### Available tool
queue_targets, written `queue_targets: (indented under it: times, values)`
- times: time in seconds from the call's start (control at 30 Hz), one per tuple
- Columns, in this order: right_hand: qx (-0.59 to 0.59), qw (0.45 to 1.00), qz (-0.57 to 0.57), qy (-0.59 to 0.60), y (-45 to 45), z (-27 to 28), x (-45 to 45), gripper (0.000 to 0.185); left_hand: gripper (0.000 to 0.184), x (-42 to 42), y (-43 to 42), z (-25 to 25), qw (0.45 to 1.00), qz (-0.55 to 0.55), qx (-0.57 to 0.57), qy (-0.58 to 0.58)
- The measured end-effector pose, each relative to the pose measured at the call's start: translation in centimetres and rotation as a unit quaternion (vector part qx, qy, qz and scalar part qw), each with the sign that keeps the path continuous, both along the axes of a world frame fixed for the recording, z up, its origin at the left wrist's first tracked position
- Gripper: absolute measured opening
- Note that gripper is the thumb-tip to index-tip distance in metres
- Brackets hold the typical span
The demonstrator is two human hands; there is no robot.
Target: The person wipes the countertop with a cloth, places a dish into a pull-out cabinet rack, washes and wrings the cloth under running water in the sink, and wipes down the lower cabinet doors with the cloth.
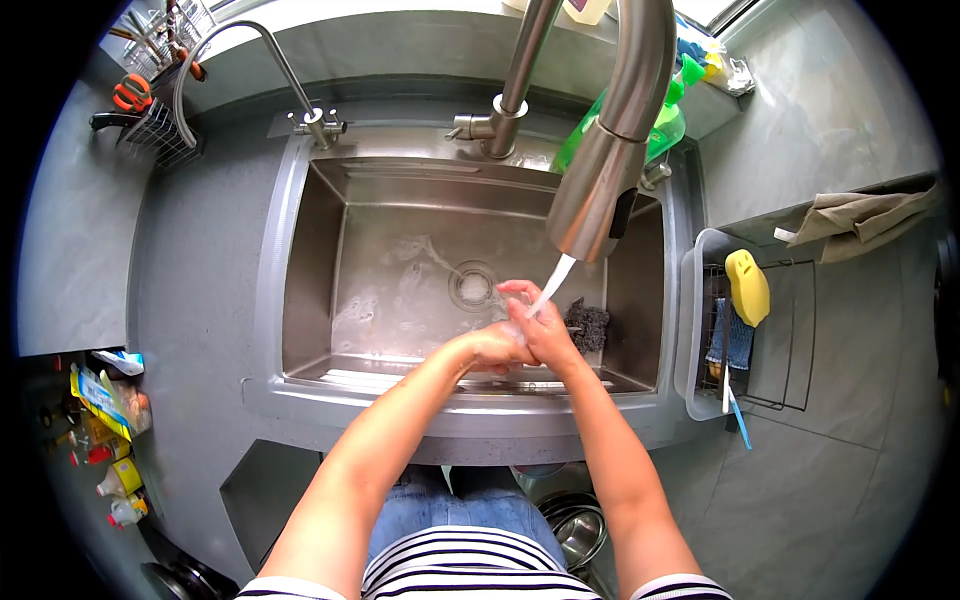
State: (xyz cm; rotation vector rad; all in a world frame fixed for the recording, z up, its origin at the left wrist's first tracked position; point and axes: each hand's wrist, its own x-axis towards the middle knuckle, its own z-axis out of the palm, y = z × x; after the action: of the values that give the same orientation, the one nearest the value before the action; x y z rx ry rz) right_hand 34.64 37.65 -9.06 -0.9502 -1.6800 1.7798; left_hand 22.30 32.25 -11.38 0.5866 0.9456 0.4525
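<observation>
My left hand [498, 346] and my right hand [543, 325] touch each other over the sink, wet under the stream of water [552, 286] from the large pull-down faucet [600, 180]. The right hand's fingers are apart and point up and left, with water running over them. The left hand lies against the right one's palm side, and its fingers are mostly hidden there. I see no object held in either. Close by on the right, a dark scouring pad [587, 325] lies in the steel sink [400, 230]. Beyond the hands is the round drain [473, 286].
A thin second tap [318, 128] stands at the sink's back left corner. Green bottles [665, 125] stand behind the faucet. To the right, a grey rack [690, 330] holds a yellow sponge [747, 287] and a blue cloth [730, 335]. Red-handled scissors [132, 93] sit at upper left.
</observation>
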Motion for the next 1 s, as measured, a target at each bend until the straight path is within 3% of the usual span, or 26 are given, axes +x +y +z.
queue_targets:
  times: [0.03,0.13,0.27,0.37,0.47,0.5,0.53,0.57,0.6,0.63,0.73,0.8,0.87,0.9,1.0]
  values:
    - [-0.074,0.996,-0.040,0.006,-0.3,-0.6,-0.2,0.018,0.032,0.5,0.0,0.2,0.998,0.007,0.013,0.056]
    - [-0.077,0.986,-0.142,0.044,0.0,-3.1,-0.6,0.012,0.038,2.2,-0.2,0.8,0.944,0.076,0.198,0.253]
    - [-0.035,0.962,-0.268,0.041,0.3,-5.4,-1.5,0.013,0.045,3.1,-0.8,-2.0,0.890,0.122,0.279,0.340]
    - [-0.194,0.931,-0.292,0.104,0.0,-5.3,0.0,0.016,0.045,2.1,-1.0,2.4,0.867,0.057,0.234,0.437]
    - [-0.349,0.847,-0.356,0.185,0.2,-5.3,0.6,0.017,0.055,1.5,-1.0,-2.1,0.809,0.189,0.429,0.354]
    - [-0.317,0.861,-0.357,0.177,0.0,-4.0,0.5,0.016,0.058,0.9,-1.1,-1.6,0.874,0.230,0.337,0.265]
    - [-0.255,0.916,-0.302,0.069,0.1,-3.6,1.1,0.017,0.061,0.2,-1.2,-0.5,0.919,0.265,0.236,0.171]
    - [-0.189,0.952,-0.240,-0.041,0.3,-3.2,2.1,0.019,0.065,-0.5,-1.5,0.1,0.944,0.295,0.128,0.073]
    - [-0.119,0.966,-0.172,-0.149,0.2,-2.6,2.6,0.023,0.067,-1.2,-1.6,-0.2,0.946,0.301,0.046,-0.114]
    - [-0.172,0.955,-0.132,-0.201,-0.2,-1.9,2.6,0.030,0.062,-1.2,-1.5,-0.3,0.937,0.324,0.016,-0.132]
    - [0.149,0.953,-0.057,-0.256,-1.6,-1.2,2.6,0.026,0.056,0.0,-1.2,-1.0,0.894,0.406,-0.049,-0.184]
    - [0.187,0.963,-0.120,-0.149,-3.5,1.1,0.9,0.015,0.054,0.8,-0.8,-1.4,0.877,0.428,-0.100,-0.195]
    - [0.312,0.941,-0.065,-0.116,-5.0,2.5,-0.3,0.013,0.051,1.0,-0.1,-1.5,0.878,0.412,-0.164,-0.182]
    - [0.346,0.928,-0.040,-0.128,-5.1,2.6,-0.5,0.013,0.049,0.7,-0.2,-3.6,0.911,0.373,-0.110,-0.139]
    - [0.418,0.887,-0.004,-0.196,-5.0,2.0,-0.5,0.015,0.045,1.1,-0.2,-8.7,0.856,0.312,-0.188,-0.366]
